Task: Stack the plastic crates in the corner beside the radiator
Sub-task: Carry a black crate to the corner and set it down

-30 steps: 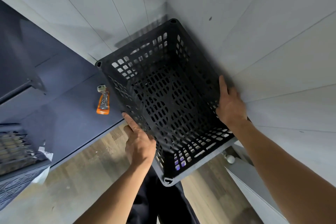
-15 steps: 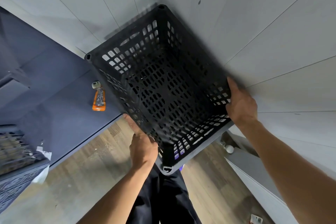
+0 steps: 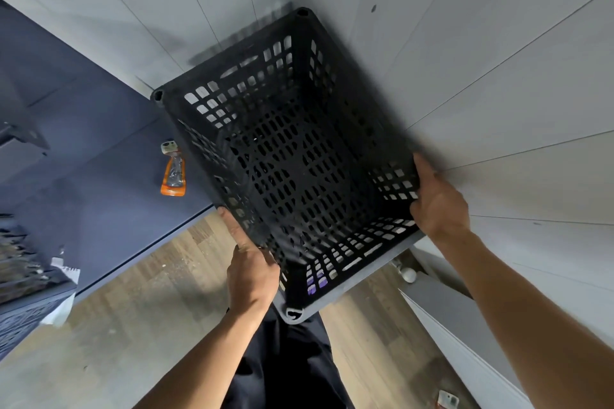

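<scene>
An orange tool (image 3: pixel 172 173) lies on the dark blue table (image 3: pixel 99 149), just beside the black crate (image 3: pixel 299 176). The left hand (image 3: pixel 251 272) holds the crate's left rim near the front corner, one finger stretched along the edge. The crate sits between both hands, its far corner close to where the white walls (image 3: pixel 498 76) meet, and the right hand (image 3: pixel 438 202) grips its right rim, thumb along the top.

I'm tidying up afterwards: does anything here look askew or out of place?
The black perforated plastic crate, held by the left hand and right hand, looks offset over the grey plastic crate beneath: its rim shows only along the near edge. A small packet lies loose on the wooden floor.
</scene>
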A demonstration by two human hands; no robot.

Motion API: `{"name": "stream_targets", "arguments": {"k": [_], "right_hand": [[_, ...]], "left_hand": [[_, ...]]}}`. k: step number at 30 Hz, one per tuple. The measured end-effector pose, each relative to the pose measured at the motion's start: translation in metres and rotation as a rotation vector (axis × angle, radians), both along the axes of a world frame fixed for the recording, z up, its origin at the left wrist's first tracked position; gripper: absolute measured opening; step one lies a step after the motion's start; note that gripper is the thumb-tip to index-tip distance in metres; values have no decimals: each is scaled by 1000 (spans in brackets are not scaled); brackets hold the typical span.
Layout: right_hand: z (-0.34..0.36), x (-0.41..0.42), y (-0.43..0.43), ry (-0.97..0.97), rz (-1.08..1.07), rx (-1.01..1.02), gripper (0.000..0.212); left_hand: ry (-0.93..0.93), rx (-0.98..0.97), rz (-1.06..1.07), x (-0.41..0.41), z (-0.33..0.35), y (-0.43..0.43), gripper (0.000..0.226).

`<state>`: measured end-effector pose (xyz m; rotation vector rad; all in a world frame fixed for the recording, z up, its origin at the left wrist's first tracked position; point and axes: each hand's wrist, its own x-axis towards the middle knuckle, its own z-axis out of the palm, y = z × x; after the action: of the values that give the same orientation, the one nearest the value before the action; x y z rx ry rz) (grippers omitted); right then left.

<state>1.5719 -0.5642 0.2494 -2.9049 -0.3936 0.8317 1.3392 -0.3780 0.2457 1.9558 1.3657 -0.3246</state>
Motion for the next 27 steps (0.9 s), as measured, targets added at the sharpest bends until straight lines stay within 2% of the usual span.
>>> {"name": "stream_targets", "arguments": {"k": [2, 3, 15, 21, 27], "right_hand": [[1, -11, -4, 1, -5, 7, 95], [2, -14, -6, 0, -7, 5, 95], [1, -13, -30, -73, -38, -31, 85], [-3, 7, -24, -138, 13, 116, 81], [-9, 11, -12, -137, 25, 129, 82]], "left_hand": [[-37, 0, 25, -6, 1, -1, 107], [-38, -6, 29, -8, 2, -2, 110], [-76, -33, 16, -9, 3, -32, 103], [-81, 9, 77, 2, -1, -26, 103], [-72, 57, 88, 11, -3, -15, 100]]}}
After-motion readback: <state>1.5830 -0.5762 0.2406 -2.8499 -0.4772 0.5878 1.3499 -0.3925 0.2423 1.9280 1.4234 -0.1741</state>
